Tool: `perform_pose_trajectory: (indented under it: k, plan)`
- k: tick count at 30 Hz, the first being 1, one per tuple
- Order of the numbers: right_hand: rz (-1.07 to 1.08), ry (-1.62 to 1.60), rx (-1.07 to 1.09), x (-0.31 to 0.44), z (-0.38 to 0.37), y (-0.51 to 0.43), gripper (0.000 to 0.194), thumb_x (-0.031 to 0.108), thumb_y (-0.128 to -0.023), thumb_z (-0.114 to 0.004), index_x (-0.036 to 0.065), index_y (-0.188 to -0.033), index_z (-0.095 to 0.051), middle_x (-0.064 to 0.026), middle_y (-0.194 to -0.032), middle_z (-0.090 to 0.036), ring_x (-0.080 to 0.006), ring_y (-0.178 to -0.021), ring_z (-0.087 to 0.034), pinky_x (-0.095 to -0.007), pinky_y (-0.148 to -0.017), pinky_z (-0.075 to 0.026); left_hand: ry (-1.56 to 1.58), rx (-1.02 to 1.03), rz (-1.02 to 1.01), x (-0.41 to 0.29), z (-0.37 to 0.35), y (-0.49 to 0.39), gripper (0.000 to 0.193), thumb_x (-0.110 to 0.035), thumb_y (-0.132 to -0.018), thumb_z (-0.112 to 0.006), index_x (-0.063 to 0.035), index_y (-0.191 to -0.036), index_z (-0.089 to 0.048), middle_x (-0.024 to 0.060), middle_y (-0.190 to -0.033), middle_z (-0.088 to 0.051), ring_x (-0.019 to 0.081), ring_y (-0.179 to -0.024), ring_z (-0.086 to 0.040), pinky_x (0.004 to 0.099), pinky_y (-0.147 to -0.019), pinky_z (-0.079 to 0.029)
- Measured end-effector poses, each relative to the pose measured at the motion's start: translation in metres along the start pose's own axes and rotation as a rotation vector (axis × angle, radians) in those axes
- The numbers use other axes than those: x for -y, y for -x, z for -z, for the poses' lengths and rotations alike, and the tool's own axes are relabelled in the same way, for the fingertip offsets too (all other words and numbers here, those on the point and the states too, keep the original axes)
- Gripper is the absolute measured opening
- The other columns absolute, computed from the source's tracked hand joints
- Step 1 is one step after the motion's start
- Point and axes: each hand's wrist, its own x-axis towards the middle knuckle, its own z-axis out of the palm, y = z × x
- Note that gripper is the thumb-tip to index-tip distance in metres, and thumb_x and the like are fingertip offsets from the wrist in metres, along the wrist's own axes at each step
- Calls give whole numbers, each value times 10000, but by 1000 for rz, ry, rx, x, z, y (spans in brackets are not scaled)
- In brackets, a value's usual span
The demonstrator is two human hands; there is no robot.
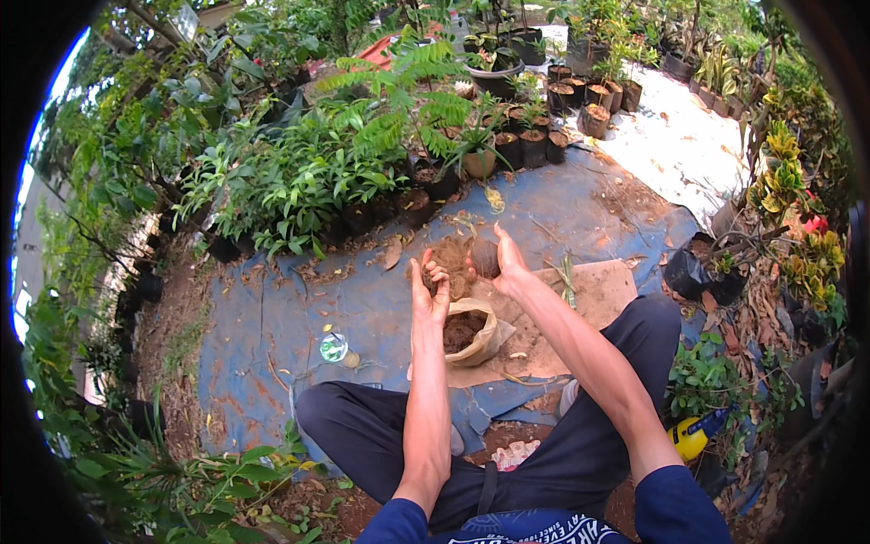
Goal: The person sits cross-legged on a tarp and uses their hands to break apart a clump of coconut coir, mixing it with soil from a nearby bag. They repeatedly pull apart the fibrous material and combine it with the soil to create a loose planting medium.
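A round dark-brown ball (485, 258), fibrous on its surface, rests in the grip of my right hand (508, 264). My left hand (431, 289) is raised beside it, fingers curled around a tuft of brown fibre. Between the hands and just beyond them is a loose heap of tan, coir-like fibre (454, 257); where the held tuft ends and the heap begins is hard to tell. Below my hands stands an open pale sack (499, 333) with its rim rolled down. Dark brown soil-like material (463, 328) fills it.
The sack sits on a flat brown cardboard sheet (605, 285) over a blue tarpaulin (251, 340). A clear container (334, 347) stands to the left. Potted plants (533, 146) line the far side. A yellow spray bottle (690, 436) lies by my right knee.
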Motion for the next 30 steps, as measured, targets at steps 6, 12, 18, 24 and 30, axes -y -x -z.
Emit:
perform_pose_trajectory:
  k: [6, 12, 18, 24, 30]
  plan:
    - [-10, -8, -6, -1, -1, -1, 620, 587, -1000, -350, 9, -988, -575, -128, -836, -658, -250, -725, -662, -384, -604, -552, -272, 53, -52, 1, -6, 0, 375, -388, -987, -601, -119, -759, -475, -28, -638, -344, 82, -538, -339, 185, -398, -281]
    - [-9, -20, -15, 2, -2, -1, 609, 581, -998, -359, 13, -998, -578, -126, -841, -661, -248, -722, -660, -384, -630, -559, -305, 36, -111, 0, -12, 3, 309, -304, -989, -609, -104, -772, -517, -25, -628, -403, 90, -520, -387, 188, -421, -346]
    - [-14, -31, -26, 5, -5, 3, 614, 578, -999, -352, 10, -994, -586, -127, -848, -666, -243, -734, -660, -383, -642, -561, -302, -64, -186, 7, -47, 6, 240, -137, -950, -651, 25, -1118, -595, 112, -1077, -650, 173, -944, -670, 232, -813, -601]
    - [-6, -21, -42, 5, -8, 4, 624, 574, -1005, -338, 4, -987, -590, -129, -847, -666, -242, -733, -661, -384, -638, -560, -308, 45, -137, 4, -55, 14, 238, -223, -972, -641, -29, -1109, -619, 16, -823, -593, 74, -647, -554, 165, -487, -471]
    - [-5, 7, -27, 0, -7, 3, 614, 565, -1006, -349, 0, -991, -588, -132, -842, -664, -247, -733, -665, -380, -620, -557, -318, 71, -145, -3, -49, 15, 308, -343, -1004, -581, -134, -778, -560, -61, -546, -347, 51, -420, -266, 205, -316, -177]
